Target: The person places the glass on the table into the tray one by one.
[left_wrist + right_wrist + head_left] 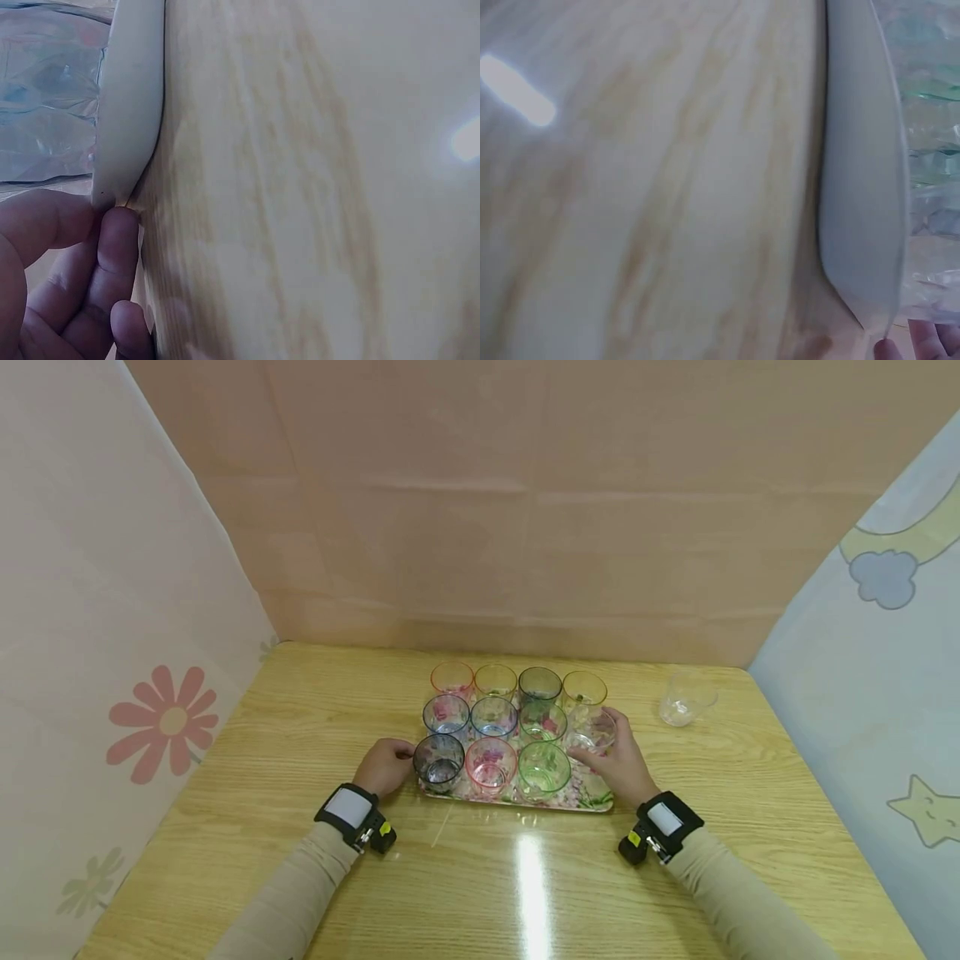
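Note:
A floral serving tray (592, 797) carries several coloured glass cups in three rows. My left hand (385, 768) pinches the tray's left edge beside a dark grey cup (438, 764); the left wrist view shows thumb and fingertips (118, 232) at the pale rim (135, 97). With my right hand (618, 764) I hold a clear cup (591, 729) at the right end of the middle row, thumb and fingers on either side of it. Left of it stands a green cup (543, 724). Only a few right fingertips (926, 341) show in the right wrist view.
A second clear cup (682, 703) stands on the wooden table (262, 827), right of the tray. The front row also holds a pink cup (491, 766) and a green-rimmed one (544, 768). A brown backdrop (487, 527) and patterned side panels enclose the table.

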The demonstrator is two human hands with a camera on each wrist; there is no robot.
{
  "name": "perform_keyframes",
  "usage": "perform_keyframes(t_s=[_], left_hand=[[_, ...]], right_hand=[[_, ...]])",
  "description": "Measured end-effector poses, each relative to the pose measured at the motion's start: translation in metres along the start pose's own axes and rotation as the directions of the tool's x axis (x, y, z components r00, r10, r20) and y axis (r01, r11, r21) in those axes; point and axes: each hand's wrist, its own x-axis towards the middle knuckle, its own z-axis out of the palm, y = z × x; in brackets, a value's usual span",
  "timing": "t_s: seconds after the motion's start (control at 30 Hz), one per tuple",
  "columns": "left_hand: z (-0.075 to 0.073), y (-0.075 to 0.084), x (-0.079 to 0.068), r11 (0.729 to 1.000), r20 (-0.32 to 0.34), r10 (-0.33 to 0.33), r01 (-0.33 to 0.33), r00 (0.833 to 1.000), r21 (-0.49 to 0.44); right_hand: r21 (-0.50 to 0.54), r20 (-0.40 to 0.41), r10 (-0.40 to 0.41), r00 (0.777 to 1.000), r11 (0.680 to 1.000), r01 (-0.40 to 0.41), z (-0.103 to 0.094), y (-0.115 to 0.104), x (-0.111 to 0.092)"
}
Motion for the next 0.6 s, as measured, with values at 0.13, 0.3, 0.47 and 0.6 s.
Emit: perform_keyframes(t_s=[0.13,0.3,0.47,0.6], left_hand=[[0.0,0.001,-0.002,1.0,0.0,-0.009,0.009,1.0,-0.006],[-0.001,0.001,-0.003,1.0,0.0,-0.01,0.01,1.0,-0.002],[-0.001,0.001,-0.003,1.0,-0.004,0.017,-0.017,1.0,-0.004],[0.0,0.0,-0.002,1.0,-0.01,0.029,-0.029,1.0,-0.002]], right_hand=[[0.029,-0.016,0.009,1.0,1.0,-0.009,-0.005,-0.005,-0.002],[0.12,-0.158,-0.09,0.983,0.987,0.109,-0.023,-0.012,-0.003],[0.097,-0.313,-0.167,0.935,0.974,0.207,-0.053,-0.033,-0.002],[0.034,-0.388,-0.153,0.909,0.983,0.18,-0.081,-0.043,0.007]])
